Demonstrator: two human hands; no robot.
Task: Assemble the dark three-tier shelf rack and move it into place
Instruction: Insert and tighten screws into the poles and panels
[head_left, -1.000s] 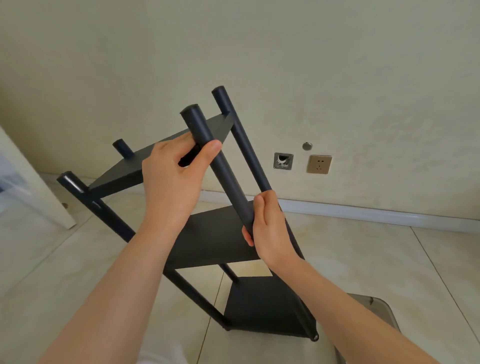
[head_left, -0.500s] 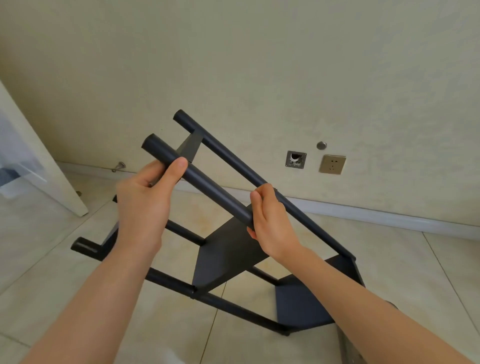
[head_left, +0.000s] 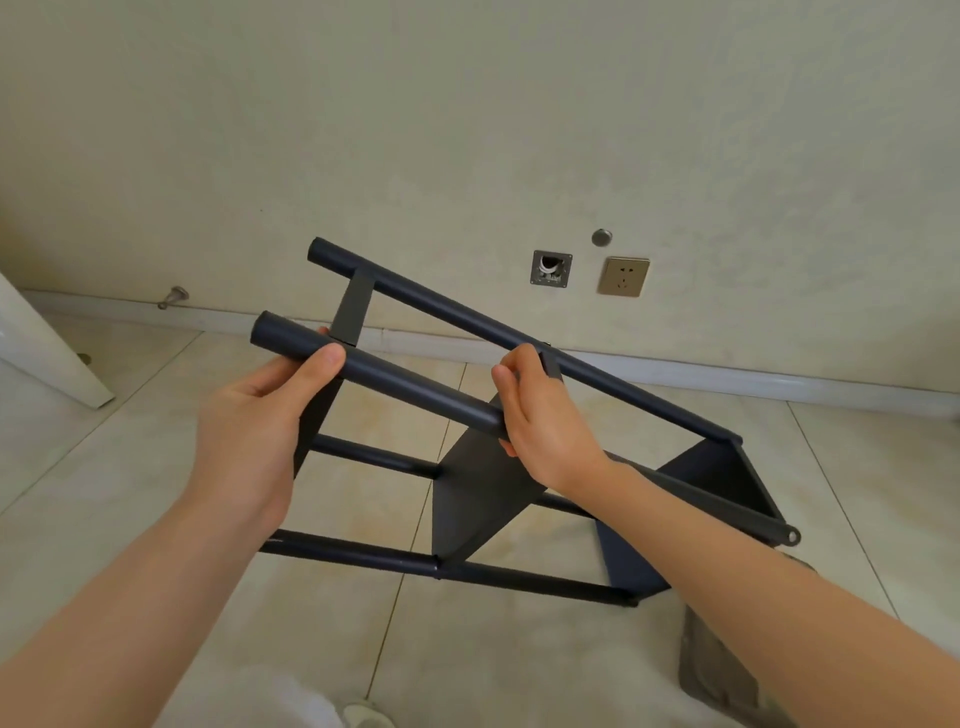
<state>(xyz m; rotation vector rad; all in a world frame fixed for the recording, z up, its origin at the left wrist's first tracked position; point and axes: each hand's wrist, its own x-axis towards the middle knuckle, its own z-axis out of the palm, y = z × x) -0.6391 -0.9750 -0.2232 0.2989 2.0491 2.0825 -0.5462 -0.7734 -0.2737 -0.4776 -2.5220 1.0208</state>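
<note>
**Holding tilted rack by one pole: how to stand it up cleanly**

Rack (head_left: 478, 499) hangs tilted. Its pole tops are up and to the left of the fingers (head_left: 511, 387), and its foot end is low and to their right. Left hand (head_left: 260, 431) is clenched round the near pole (head_left: 415, 387) just below its cap, thumb on top. Right hand (head_left: 545, 415) is clenched round the same pole further down, right where the mid shelf (head_left: 467, 525) meets it. Neither hand is released. Most of the rack hangs below the fingers. I cannot tell whether the low corner touches the floor (head_left: 130, 467).

Three shelves and four poles look joined, so assembly seems done or nearly so. The likely step is turning the rack onto its feet and then moving it.

Tips:
- Both hands on one pole lets the frame twist, so shifting one hand to the far pole (head_left: 467, 317) just beyond the fingers would give better control.
- The bottom pole shows a seam (head_left: 435, 566) below the fingers, probably a joint. Rotate slowly and don't yank, or a section may loosen.
- Bring the foot end down first, then swing the tops up over it.
- Watch the grey thing (head_left: 717, 670) under the right forearm, because a foot could land on it.
- The wall (head_left: 467, 130) and socket (head_left: 623, 275) sit beyond the fingers, so keep the pole caps clear of them.
</note>
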